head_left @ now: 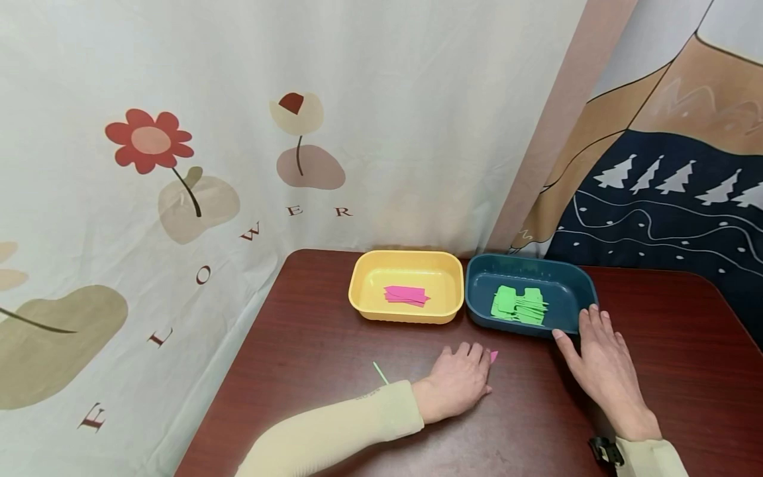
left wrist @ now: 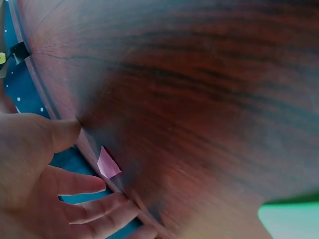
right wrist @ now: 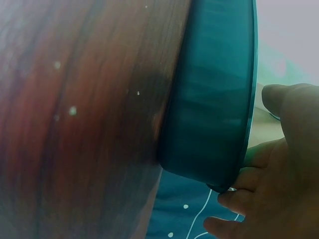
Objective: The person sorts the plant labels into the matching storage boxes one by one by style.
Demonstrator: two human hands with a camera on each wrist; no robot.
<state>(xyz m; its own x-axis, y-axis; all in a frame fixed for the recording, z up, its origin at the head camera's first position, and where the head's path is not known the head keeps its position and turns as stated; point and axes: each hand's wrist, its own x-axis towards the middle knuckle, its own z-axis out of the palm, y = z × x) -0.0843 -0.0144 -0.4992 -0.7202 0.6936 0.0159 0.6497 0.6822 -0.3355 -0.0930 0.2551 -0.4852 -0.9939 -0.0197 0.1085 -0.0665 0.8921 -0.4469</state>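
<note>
A small pink piece (head_left: 493, 357) lies on the table, mostly covered by my left hand (head_left: 457, 379) in the head view. The left wrist view shows the pink piece (left wrist: 108, 163) in front of the fingers, thumb and fingers apart and nothing held. My right hand (head_left: 609, 361) is at the near right corner of the dark blue bin (head_left: 569, 291), its fingers extended at the rim. Inside that bin lie several bright green pieces (head_left: 517, 305). To its left stands a yellow bin (head_left: 366, 288) holding several pink pieces (head_left: 406, 295).
A thin green strip (head_left: 380, 372) lies on the brown table (head_left: 310, 318), left of my left hand and beside the sleeve. Printed curtains (head_left: 417, 132) hang along the table's back edge. A black band (head_left: 605, 451) sits on my right wrist.
</note>
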